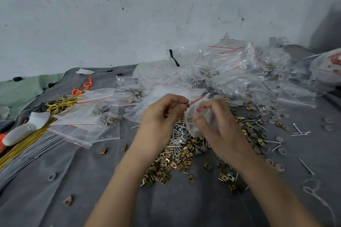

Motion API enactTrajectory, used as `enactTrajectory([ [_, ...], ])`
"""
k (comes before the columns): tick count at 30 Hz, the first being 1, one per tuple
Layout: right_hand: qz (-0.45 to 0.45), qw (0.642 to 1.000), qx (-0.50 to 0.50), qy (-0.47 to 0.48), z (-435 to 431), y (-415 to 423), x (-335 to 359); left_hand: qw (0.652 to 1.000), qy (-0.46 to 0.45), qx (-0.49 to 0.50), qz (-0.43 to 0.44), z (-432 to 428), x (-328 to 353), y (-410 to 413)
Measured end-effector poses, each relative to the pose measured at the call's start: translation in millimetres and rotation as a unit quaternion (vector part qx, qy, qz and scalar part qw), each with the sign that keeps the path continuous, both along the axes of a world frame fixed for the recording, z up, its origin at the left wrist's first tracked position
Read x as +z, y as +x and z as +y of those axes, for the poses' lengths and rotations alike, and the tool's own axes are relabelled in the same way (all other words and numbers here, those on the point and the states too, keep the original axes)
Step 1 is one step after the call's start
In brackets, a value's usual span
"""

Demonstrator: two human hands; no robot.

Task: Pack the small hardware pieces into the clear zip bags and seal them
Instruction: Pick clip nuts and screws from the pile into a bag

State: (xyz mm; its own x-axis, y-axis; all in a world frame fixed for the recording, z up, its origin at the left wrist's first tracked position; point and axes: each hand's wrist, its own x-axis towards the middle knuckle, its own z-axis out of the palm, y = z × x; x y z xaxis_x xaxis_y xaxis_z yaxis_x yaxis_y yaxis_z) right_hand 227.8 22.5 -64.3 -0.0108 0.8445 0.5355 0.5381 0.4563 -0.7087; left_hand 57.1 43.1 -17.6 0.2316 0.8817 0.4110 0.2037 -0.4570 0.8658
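Both forearms are extended from the lower edge over the grey cloth (55,199), and the hands are raised close together above the pile of loose hardware (171,162). A small clear zip bag (191,127), partly filled with grey pieces, is held between them just above that pile. Its red-striped top edge is pinched between thumb and forefinger of the left hand (162,114); its body is gripped by the curled fingers of the right hand (217,127). Faint handwriting is seen on a larger bag (162,67) behind, but it cannot be read with certainty.
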Motion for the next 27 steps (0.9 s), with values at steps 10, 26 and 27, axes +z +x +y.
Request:
enactTrajectory([
  [10,0.013,0.999,-0.003,0.030,2.1,0.7,2.5,0.999,-0.004,-0.001,0.032,-7.1,0.5,3.6],
  [26,-0.006,0.998,0.049,0.034,-0.1,9.1,5.7,0.993,0.030,-0.012,0.110,-12.8,1.9,-0.5],
  [27,-0.001,0.998,0.056,0.032,-0.3,9.6,6.4,0.994,0.027,-0.016,0.109,-12.9,2.2,-0.7],
])
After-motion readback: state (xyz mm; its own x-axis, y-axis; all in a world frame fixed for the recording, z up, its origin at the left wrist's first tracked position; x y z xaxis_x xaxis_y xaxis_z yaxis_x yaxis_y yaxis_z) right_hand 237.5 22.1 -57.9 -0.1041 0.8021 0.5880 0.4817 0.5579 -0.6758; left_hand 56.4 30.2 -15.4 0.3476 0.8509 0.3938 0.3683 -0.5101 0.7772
